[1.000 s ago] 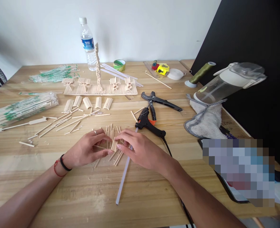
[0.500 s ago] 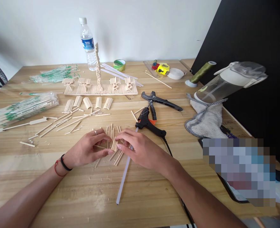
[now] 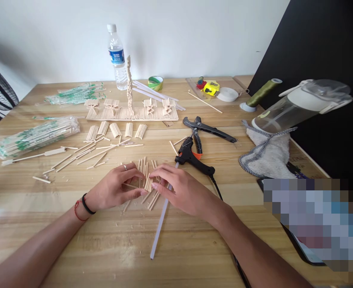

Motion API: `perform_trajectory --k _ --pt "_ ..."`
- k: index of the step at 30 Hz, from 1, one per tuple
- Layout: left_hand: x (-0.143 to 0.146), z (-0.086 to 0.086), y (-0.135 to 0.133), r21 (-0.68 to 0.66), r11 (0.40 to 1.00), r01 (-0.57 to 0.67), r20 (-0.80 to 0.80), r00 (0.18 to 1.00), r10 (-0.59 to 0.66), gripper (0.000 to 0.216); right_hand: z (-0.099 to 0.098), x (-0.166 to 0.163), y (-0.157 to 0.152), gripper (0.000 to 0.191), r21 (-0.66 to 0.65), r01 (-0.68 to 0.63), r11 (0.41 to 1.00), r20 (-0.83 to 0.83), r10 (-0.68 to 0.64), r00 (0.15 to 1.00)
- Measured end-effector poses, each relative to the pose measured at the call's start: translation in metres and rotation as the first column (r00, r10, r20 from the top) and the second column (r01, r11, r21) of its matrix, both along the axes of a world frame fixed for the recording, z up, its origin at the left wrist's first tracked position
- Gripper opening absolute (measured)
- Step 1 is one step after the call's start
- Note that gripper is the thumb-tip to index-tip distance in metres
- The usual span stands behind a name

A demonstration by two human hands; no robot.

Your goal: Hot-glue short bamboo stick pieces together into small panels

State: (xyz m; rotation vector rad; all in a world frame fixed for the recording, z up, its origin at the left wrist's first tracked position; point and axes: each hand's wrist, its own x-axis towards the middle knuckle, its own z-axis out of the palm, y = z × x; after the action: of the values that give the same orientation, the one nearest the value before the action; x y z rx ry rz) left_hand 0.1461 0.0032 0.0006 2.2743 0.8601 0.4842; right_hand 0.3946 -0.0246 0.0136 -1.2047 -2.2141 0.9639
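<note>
Short sticks; held between both hands; glue stick under right; far table edge well apart

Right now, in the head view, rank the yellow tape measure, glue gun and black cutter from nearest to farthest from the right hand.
1. Glue gun: just beyond the right hand.
2. Black cutter: behind the glue gun.
3. Yellow tape measure: toward the back wall.

Bright, with glare lower left
</note>
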Motion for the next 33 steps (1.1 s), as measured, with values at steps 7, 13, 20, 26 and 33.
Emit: perform_trajectory --k 7,13,20,26,33 --pt "0.0 0.0 0.0 -0.02 1.0 -0.006 0.005 1.0 0.007 0.039 -0.003 -0.001 -0.001 0.014 0.03 0.001 1.0 -0.002 -0.001 1.0" --pt "-0.001 -0.001 0.0 -0.031 0.999 -0.008 0.01 1.0 0.008 0.041 -0.004 0.0 0.001 0.013 0.119 0.045 0.992 -0.059 -0.038 0.998" --pt "-0.003 -0.005 -0.003 -0.121 0.991 -0.063 0.041 0.997 0.068 0.056 -0.001 0.002 0.002 0.017 0.168 0.12 0.979 -0.201 -0.085 0.976" --pt "-0.005 -0.01 -0.005 -0.14 0.987 -0.081 0.068 0.994 0.091 0.075 0.002 0.002 0.001 0.017 0.179 0.11 0.978 -0.21 -0.071 0.975" --pt "-0.002 -0.002 -0.006 -0.114 0.991 -0.072 0.013 0.997 0.074 0.066 0.003 0.002 0.0 0.02 0.163 0.075 0.984 -0.211 -0.04 0.977"
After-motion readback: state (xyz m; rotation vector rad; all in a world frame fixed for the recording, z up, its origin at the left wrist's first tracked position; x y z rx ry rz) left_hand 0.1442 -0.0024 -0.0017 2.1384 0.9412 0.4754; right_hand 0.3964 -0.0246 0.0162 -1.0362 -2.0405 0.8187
